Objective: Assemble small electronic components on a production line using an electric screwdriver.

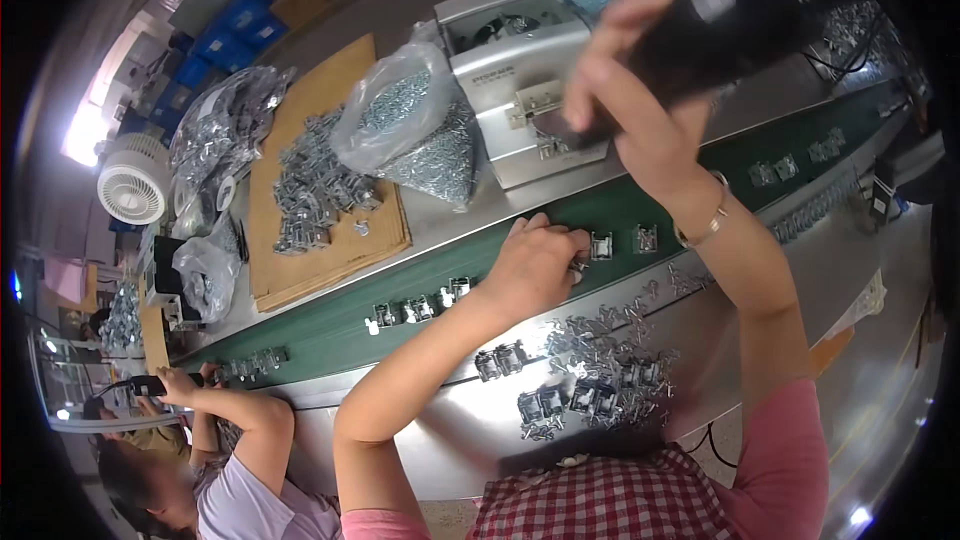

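Loose clips (600, 360) lie nearest as the left hand (535, 265) pins a bracket (600, 245) on the belt (340, 335) and the right hand (625, 90) clamps a driver (740, 25), best lowered squarely.

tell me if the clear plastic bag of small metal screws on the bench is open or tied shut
Open: the clear plastic bag gapes on its lower right side and small metal screws spill from it onto the bench.

White fan (132, 180); bag of screws (405, 110); cardboard sheet (330, 240); grey machine (515, 70).
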The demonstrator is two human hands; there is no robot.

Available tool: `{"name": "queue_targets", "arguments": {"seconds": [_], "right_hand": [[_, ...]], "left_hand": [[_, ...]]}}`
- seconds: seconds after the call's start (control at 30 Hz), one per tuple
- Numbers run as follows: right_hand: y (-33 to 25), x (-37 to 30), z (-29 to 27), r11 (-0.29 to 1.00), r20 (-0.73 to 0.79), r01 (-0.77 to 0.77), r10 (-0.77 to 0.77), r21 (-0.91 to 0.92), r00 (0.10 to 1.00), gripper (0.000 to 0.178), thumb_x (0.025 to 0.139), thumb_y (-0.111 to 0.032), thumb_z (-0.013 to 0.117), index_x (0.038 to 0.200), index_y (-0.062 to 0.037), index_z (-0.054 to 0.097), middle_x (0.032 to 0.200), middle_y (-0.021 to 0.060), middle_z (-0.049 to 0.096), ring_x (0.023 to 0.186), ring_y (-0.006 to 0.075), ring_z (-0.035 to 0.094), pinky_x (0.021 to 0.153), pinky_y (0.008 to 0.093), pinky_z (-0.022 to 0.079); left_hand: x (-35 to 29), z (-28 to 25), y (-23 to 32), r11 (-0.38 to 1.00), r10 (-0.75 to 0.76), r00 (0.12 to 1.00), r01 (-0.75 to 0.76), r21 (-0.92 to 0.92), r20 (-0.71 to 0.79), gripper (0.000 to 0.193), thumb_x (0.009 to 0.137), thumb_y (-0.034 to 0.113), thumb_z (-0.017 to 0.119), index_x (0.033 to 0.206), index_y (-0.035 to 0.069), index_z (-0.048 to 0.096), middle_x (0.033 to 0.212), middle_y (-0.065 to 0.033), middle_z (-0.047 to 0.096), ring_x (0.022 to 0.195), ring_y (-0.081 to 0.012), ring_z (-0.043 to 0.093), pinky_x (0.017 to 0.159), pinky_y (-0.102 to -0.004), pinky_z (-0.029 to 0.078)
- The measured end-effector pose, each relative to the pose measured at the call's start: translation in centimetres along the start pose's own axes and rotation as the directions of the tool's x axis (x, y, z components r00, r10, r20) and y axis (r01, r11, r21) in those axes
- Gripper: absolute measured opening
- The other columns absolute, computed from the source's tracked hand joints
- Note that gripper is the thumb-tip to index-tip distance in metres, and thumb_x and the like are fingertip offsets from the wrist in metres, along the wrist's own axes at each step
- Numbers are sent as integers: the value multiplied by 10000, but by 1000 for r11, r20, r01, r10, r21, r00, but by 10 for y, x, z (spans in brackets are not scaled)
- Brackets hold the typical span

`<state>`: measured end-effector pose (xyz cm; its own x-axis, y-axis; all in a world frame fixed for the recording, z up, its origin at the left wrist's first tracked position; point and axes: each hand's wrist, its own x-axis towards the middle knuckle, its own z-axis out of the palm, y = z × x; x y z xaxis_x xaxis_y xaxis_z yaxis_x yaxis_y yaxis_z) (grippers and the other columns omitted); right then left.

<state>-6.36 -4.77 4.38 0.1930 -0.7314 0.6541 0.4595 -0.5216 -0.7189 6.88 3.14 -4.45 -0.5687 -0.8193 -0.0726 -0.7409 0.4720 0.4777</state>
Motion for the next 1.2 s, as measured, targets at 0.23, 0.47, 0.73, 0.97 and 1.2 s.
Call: {"name": "queue_targets", "arguments": {"seconds": [0.23, 0.47, 0.73, 0.97, 1.2], "right_hand": [[18, 23, 18, 975, 5, -69, 72, -209, 997, 292, 734, -63, 708, 966, -3, 542, 733, 10, 582, 614, 64, 536, 560, 216, 437], [-34, -13, -12, 957, 65, -152, 173, -245, 983, 498, 800, 44, 547, 1251, 30, 335, 646, 33, 521, 512, 89, 502, 485, 210, 410], [-48, -37, -40, 931, 80, -287, 311, -225, 947, 478, 790, 76, 507, 1234, 27, 335, 664, 54, 496, 524, 113, 505, 498, 226, 425], [-51, -45, -45, 922, 90, -330, 353, -203, 931, 452, 786, 65, 536, 1197, 37, 351, 664, 54, 510, 526, 107, 511, 499, 221, 424], [-49, -44, -44, 918, 132, -299, 341, -260, 931, 436, 798, 48, 549, 1185, 38, 349, 661, 57, 513, 526, 101, 507, 501, 222, 429]], "left_hand": [[7, 6, 0, 996, -79, 995, 76, -40, -57, 229, 668, 108, 701, 853, 55, 578, 835, -108, 623, 872, -324, 535, 818, -424, 388], [43, -3, -17, 703, 174, 978, -41, -710, 116, 147, 795, 131, 676, 836, 43, 566, 639, -6, 554, 582, -98, 530, 556, -256, 436], [70, -12, -2, 680, 3, 919, 288, -674, 395, 217, 850, 146, 600, 998, -9, 572, 680, -50, 604, 551, -97, 575, 488, -238, 452], [72, -10, -5, 713, 63, 934, 205, -671, 352, 243, 838, 166, 620, 988, -17, 567, 667, -52, 594, 586, -113, 600, 525, -249, 509], [66, -20, 8, 592, -46, 910, 358, -722, 412, 193, 837, 168, 622, 833, -22, 586, 624, -46, 584, 593, -122, 606, 502, -269, 490]]}}
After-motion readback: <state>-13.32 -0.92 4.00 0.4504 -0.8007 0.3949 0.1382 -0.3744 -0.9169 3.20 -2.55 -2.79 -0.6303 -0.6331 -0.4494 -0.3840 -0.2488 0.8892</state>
